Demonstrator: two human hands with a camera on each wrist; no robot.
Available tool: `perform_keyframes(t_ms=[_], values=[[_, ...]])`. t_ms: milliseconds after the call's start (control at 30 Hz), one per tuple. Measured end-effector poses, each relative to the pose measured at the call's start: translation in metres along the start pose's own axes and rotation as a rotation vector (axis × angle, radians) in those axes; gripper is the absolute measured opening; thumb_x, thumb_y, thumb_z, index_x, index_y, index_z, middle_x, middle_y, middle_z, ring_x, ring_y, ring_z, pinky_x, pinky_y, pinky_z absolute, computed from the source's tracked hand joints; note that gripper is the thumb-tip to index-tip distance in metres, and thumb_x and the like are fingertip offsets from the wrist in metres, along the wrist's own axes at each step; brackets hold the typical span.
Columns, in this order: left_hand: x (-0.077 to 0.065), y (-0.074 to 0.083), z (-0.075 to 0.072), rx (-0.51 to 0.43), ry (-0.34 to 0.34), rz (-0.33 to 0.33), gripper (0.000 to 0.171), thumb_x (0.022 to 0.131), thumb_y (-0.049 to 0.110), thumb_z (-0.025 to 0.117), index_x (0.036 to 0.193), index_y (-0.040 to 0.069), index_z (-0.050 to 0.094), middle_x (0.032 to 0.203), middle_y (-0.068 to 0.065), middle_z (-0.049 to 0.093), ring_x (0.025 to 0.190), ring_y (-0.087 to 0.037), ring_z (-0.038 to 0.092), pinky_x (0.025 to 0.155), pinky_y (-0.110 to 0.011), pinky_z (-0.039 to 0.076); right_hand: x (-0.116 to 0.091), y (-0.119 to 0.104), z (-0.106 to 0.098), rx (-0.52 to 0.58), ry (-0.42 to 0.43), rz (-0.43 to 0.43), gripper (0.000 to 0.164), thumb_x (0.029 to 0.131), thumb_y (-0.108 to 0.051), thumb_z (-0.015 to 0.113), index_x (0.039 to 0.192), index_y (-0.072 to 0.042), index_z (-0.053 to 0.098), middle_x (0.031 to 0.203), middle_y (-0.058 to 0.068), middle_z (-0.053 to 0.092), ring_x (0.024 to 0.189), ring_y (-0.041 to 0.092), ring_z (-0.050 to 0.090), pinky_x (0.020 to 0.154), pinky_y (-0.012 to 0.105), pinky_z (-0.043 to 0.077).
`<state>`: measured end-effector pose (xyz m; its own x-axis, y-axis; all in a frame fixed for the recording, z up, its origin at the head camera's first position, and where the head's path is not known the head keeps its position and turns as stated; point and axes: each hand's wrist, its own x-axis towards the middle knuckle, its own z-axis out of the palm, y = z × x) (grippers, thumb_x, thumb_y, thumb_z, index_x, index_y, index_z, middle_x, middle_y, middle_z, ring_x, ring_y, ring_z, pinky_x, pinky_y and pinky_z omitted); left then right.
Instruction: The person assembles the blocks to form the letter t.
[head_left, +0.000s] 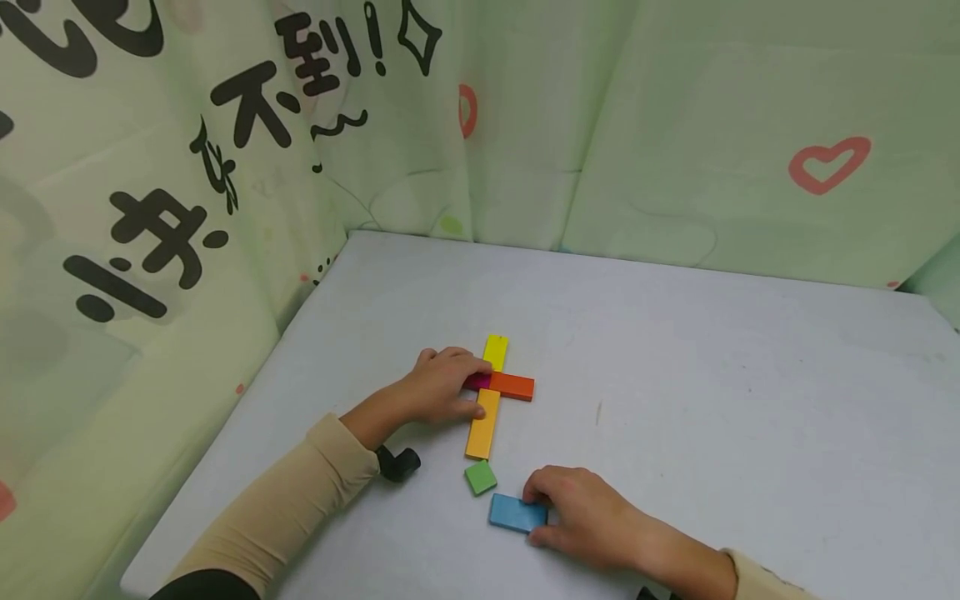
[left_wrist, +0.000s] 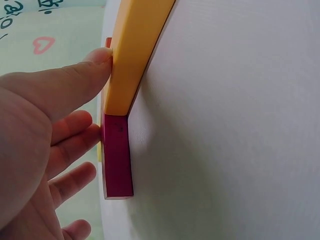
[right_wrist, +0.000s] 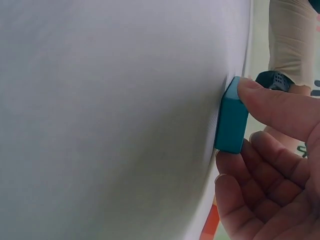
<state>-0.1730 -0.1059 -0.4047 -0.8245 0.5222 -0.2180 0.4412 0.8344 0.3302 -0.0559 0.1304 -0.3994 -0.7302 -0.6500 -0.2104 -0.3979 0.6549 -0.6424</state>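
On the white table, my left hand (head_left: 442, 385) lies over a cross of flat blocks. Its thumb touches the orange-yellow block (head_left: 482, 433), and its fingertips rest by the magenta block (left_wrist: 118, 155), partly covered in the head view. A bright yellow block (head_left: 495, 352) and a red-orange block (head_left: 513, 387) form the cross's far and right arms. Below the cross sits a small green block (head_left: 480, 477), turned at an angle. Nearer the front, my right hand (head_left: 588, 517) pinches a blue rectangular block (head_left: 513, 512) between thumb and fingers at its right end, close to the table surface.
A black camera mount (head_left: 401, 464) on the left wrist sits left of the green block. Pale green curtains (head_left: 675, 150) with printed characters and hearts hang along the left and far table edges. The white table (head_left: 712, 400) stretches to the right of both hands.
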Motion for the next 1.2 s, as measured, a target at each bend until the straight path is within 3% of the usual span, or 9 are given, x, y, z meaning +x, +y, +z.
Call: perform_keyframes(t_ms=[1200], values=[[-0.0006, 0.0015, -0.0019, 0.006, -0.008, -0.005, 0.062, 0.089, 0.040, 0.076, 0.142, 0.017, 0.055, 0.142, -0.001, 0.054, 0.139, -0.025, 0.035, 0.109, -0.056, 0.025, 0.0034, -0.0013, 0.0003, 0.004, 0.030, 0.010, 0.031, 0.081, -0.023, 0.086, 0.101, -0.012, 0.066, 0.090, -0.011, 0.058, 0.078, 0.007, 0.051, 0.073, 0.026, 0.050]])
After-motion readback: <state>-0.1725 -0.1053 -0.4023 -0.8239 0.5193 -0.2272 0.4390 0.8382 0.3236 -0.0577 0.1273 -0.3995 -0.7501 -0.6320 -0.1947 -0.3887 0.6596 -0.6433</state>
